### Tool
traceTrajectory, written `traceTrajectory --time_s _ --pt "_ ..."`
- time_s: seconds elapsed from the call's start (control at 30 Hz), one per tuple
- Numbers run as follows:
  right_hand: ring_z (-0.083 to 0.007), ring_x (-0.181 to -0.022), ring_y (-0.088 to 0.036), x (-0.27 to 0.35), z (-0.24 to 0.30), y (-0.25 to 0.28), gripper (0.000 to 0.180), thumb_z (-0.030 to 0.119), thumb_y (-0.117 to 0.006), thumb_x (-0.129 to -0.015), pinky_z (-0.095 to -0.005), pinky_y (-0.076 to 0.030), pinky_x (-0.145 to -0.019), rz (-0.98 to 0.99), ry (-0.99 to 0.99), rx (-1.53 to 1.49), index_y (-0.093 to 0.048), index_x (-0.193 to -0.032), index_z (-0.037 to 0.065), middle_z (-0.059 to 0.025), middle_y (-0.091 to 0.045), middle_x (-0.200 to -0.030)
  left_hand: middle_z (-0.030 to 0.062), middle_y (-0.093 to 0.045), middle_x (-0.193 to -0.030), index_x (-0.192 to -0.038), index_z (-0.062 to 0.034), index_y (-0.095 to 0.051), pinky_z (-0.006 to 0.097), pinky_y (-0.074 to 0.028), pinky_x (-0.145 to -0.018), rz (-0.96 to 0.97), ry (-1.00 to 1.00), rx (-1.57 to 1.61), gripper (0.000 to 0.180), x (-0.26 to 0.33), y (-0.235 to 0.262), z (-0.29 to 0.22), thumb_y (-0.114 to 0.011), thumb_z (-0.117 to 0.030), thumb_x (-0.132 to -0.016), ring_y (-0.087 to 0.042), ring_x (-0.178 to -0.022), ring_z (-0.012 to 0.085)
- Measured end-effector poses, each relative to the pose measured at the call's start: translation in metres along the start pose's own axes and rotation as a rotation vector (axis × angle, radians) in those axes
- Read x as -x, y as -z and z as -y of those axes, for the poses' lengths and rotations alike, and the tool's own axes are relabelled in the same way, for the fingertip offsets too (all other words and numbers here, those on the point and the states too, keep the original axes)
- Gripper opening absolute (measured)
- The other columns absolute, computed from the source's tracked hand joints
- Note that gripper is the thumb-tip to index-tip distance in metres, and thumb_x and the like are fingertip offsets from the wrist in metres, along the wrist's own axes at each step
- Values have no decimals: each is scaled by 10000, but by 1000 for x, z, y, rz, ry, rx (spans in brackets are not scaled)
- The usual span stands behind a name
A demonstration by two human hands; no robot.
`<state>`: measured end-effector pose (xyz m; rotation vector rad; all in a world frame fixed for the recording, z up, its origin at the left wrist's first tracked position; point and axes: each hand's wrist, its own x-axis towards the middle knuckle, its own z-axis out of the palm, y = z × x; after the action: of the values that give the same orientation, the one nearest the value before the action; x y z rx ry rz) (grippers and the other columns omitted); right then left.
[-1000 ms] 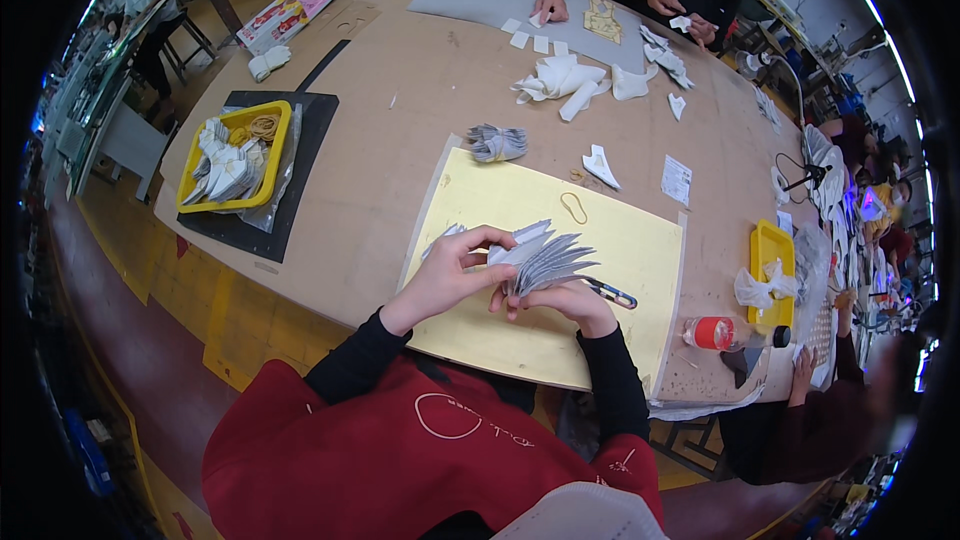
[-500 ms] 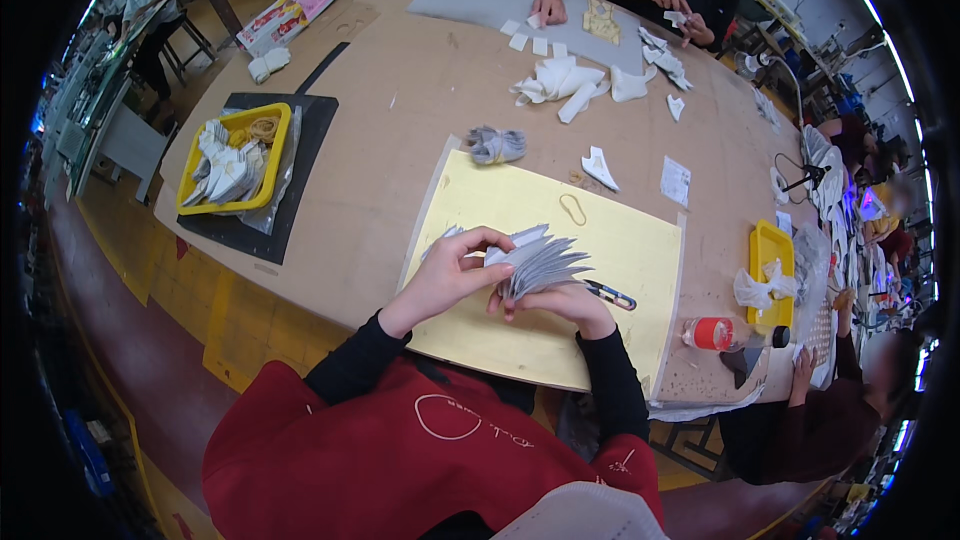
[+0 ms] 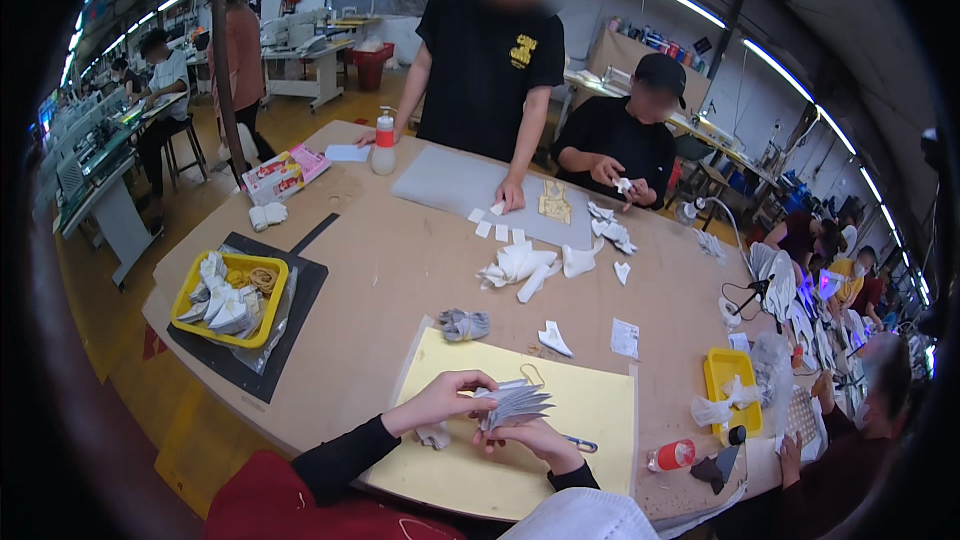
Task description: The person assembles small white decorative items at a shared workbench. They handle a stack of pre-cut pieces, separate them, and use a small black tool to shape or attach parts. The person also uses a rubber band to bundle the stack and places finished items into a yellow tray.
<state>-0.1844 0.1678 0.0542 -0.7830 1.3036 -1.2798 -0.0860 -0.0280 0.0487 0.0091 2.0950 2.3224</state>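
A fanned stack of thin grey cut pieces [image 3: 520, 406] is held between my two hands above a pale yellow board [image 3: 590, 405]. My left hand [image 3: 447, 403] pinches the stack's left end, thumb and fingers closed on it. From below, my right hand [image 3: 535, 437] supports the same stack, its fingers partly hidden by the pieces. On the board under my left hand lies a crumpled whitish piece [image 3: 433, 436]. A loose rubber band [image 3: 533, 374] lies just beyond the stack, and dark-handled thread snips [image 3: 580, 445] sit right of my right hand. Past the board's far edge rests a banded grey bundle [image 3: 464, 325].
At the left, a yellow tray [image 3: 275, 312] holds white pieces and rubber bands. Beyond the board lie a white cut piece [image 3: 555, 338] and a white pile [image 3: 518, 265]. Rightward are a bottle [image 3: 671, 455] and another yellow tray [image 3: 715, 380]. Co-workers handle pieces across the table.
The head view has tilted up, so table and hands sit lower and the co-workers show more fully. Both hands still hold the grey stack; the crumpled piece under my left hand now shows more.
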Motion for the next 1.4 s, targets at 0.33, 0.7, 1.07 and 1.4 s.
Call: traceTrajectory --time_s 0.33,0.7,1.07,1.4 --pt "-122 -723 -644 4 6 2 361 161 -663 -879 -236 -461 -661 -92 1 20 -598 -1182 -26 -74 -704 -913 42 -634 -1032 -1159 1 -602 253 -499 -773 26 -4 164 290 -11 -1 16 -671 -150 -921 -599 -886 91" --pt "-137 -714 -639 2 5 1 165 114 -645 -869 -263 -466 -666 -123 -2 0 -633 -989 1 -83 -683 -835 56 -634 -1063 -1153 20 -593 251 -541 -809 -158 -98 45 225 -1 -17 7 -596 -92 -958 -631 -916 91" --pt "-108 -661 -601 14 9 -1 108 105 -674 -882 -259 -453 -619 -77 -50 -50 -631 -945 28 -23 -618 -731 26 -628 -961 -1056 14 -638 239 -497 -755 -109 -186 -10 138 5 -21 1 -586 -52 -947 -588 -855 85" --pt "-106 -647 -573 16 16 1 128 144 -692 -875 -276 -461 -635 -36 -62 5 -633 -839 35 -22 -610 -691 89 -588 -1132 -1109 30 -596 312 -455 -919 -39 -246 -56 284 8 -21 -6 -690 -42 -851 -566 -1040 158"
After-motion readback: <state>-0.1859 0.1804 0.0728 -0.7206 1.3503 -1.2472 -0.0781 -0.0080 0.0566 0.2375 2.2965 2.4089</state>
